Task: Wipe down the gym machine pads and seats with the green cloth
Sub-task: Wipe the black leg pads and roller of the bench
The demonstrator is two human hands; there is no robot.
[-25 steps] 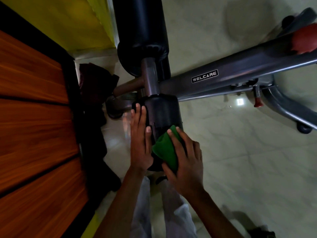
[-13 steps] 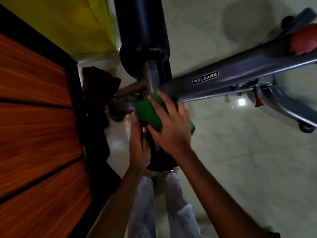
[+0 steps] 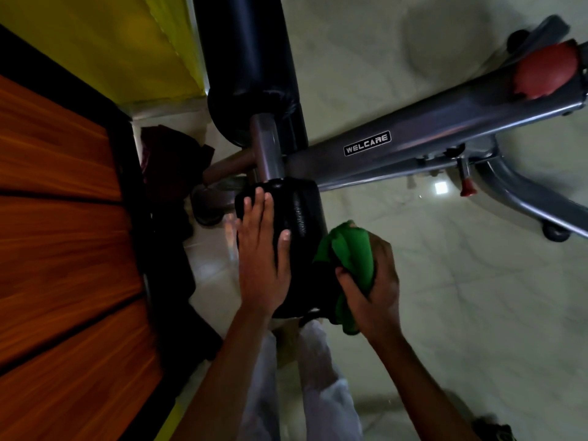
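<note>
Floor (image 3: 445,297) pale marble | wall (image 3: 111,43) yellow | panel (image 3: 63,233) orange wood

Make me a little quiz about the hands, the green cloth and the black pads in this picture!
1. True or false: the left hand lies flat on the near black roller pad.
2. Which hand grips the green cloth?
A. left
B. right
C. both
3. Fill in: the label on the grey frame bar reads ____.

Key
1. True; its fingers are straight on the pad.
2. B; the right hand bunches it beside the pad's right side.
3. WELCARE.
</note>
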